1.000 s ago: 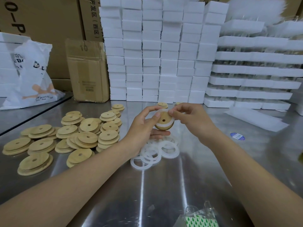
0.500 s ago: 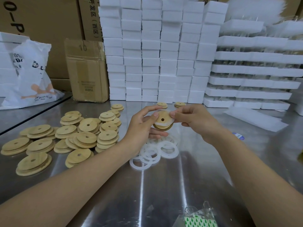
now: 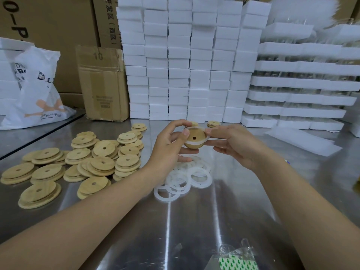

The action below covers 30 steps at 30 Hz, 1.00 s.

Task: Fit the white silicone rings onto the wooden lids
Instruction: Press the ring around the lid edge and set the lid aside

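Observation:
I hold a round wooden lid point(image 3: 195, 137) with a small centre hole above the steel table. My left hand point(image 3: 169, 145) grips its left edge between thumb and fingers. A white silicone ring point(image 3: 191, 142) lies partly stretched around the lid, and my right hand point(image 3: 233, 145) pinches the ring at the lid's right edge. Below my hands lies a heap of loose white rings point(image 3: 183, 178). To the left, many wooden lids point(image 3: 85, 160) are spread and stacked on the table. Two small lid stacks point(image 3: 213, 124) sit behind my hands.
White foam blocks point(image 3: 187, 61) are stacked in a wall at the back, with foam trays point(image 3: 303, 84) to the right. A cardboard box point(image 3: 102, 82) and a white plastic bag point(image 3: 37, 90) stand at back left. A clear packet with a green-patterned card point(image 3: 235, 260) lies near me.
The lid has tilted and the ring now wraps lower across its face. My right hand has shifted slightly right, pulling the ring toward the lid's right edge.

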Each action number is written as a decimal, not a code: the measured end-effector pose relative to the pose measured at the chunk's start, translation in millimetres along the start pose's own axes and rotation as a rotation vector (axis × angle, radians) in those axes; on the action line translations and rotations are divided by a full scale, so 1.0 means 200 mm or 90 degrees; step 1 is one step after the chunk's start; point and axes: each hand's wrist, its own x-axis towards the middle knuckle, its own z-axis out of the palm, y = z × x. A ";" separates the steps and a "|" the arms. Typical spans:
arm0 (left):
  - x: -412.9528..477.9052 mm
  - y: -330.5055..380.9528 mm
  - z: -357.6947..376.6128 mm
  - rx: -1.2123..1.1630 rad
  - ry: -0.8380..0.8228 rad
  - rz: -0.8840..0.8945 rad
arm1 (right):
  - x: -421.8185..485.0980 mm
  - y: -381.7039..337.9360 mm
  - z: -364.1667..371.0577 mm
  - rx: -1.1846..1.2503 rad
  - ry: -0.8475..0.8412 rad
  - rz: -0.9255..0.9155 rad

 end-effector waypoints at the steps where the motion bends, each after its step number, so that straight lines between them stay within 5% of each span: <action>1: 0.00 0.00 -0.01 -0.001 -0.003 -0.004 | 0.00 0.00 0.00 -0.006 -0.003 -0.007; 16: 0.02 -0.03 -0.04 -0.079 0.027 -0.088 | 0.01 0.06 0.05 -0.212 0.056 -0.220; 30: 0.01 -0.03 -0.01 -0.110 0.094 -0.059 | 0.01 0.07 0.05 -0.209 0.005 -0.137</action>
